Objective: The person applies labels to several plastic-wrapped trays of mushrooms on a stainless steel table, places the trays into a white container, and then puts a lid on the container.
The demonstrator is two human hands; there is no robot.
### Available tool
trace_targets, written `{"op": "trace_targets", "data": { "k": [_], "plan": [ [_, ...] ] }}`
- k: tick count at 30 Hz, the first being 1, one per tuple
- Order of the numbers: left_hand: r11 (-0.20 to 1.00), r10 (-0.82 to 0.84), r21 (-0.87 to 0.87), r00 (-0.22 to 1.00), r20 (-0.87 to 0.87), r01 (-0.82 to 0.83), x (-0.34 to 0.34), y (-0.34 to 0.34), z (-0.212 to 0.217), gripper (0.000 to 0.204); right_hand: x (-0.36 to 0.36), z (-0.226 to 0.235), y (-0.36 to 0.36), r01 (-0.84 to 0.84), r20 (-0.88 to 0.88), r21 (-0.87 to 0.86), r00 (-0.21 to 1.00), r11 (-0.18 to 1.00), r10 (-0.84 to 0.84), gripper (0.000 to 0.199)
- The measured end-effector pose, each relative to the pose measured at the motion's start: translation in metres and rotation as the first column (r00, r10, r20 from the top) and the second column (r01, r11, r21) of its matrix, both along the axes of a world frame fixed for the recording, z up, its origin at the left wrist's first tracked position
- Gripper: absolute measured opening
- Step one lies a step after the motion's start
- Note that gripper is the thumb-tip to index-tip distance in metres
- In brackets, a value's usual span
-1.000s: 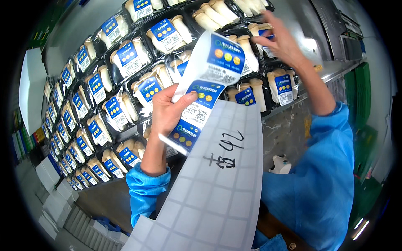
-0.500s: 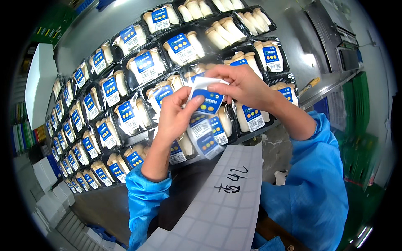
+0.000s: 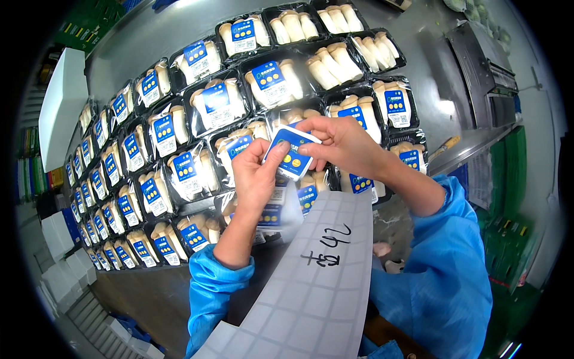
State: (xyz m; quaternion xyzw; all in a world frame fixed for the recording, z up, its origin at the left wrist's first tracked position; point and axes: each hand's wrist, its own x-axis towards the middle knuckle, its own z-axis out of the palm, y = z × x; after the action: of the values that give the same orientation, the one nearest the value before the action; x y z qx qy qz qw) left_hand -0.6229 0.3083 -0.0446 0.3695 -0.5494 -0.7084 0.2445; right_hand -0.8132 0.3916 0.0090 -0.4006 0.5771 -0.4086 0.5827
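My left hand [image 3: 246,176] pinches the left edge of a blue and white label [image 3: 294,160] between thumb and fingers. The fingers of my right hand [image 3: 353,145] close on the label's upper right side. Both hands hold it above black trays of king oyster mushrooms. Beneath the hands hangs a strip of similar labels [image 3: 272,215], blurred and partly see-through. A long white backing sheet [image 3: 293,293] with faint squares and black handwriting runs toward my body. Many wrapped trays [image 3: 215,106] carry such a label, while several at the far side, such as this mushroom tray [image 3: 335,64], show none.
The trays stand in rows on a metal table [image 3: 427,63]. A white foam box [image 3: 61,110] is at the left. To the right lie a tool with a yellowish handle [image 3: 445,145] and a dark metal device [image 3: 481,75]. Green crates [image 3: 508,245] stand beyond the table edge.
The white flap over the label's top no longer shows, and the label's blue face is more exposed. The hanging strip has swung left. The trays appear slightly lower and farther right in view.
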Motion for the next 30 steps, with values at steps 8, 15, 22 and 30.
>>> {"op": "trace_targets", "data": {
  "k": [8,15,22,30],
  "plan": [
    [0.998,0.052,0.033,0.999,-0.002,-0.052,-0.016,0.006,0.005,0.018,-0.011,-0.004,-0.007,0.015,-0.007,-0.031,1.000,0.999,-0.015,0.023],
    [0.986,-0.048,0.166,0.986,0.162,0.021,-0.018,0.013,0.004,0.023,-0.060,-0.006,-0.036,0.025,-0.392,0.003,0.920,1.000,-0.022,0.015],
    [0.938,-0.034,0.346,0.997,0.071,0.007,-0.006,0.004,-0.010,0.021,-0.194,-0.044,-0.106,-0.312,-0.862,-0.081,0.499,0.946,0.091,0.036],
    [0.940,0.050,0.332,0.996,0.079,-0.074,-0.002,-0.004,-0.008,0.021,-0.182,-0.090,-0.100,-0.333,-0.986,0.167,-0.060,0.928,0.156,0.079]
  ]
}}
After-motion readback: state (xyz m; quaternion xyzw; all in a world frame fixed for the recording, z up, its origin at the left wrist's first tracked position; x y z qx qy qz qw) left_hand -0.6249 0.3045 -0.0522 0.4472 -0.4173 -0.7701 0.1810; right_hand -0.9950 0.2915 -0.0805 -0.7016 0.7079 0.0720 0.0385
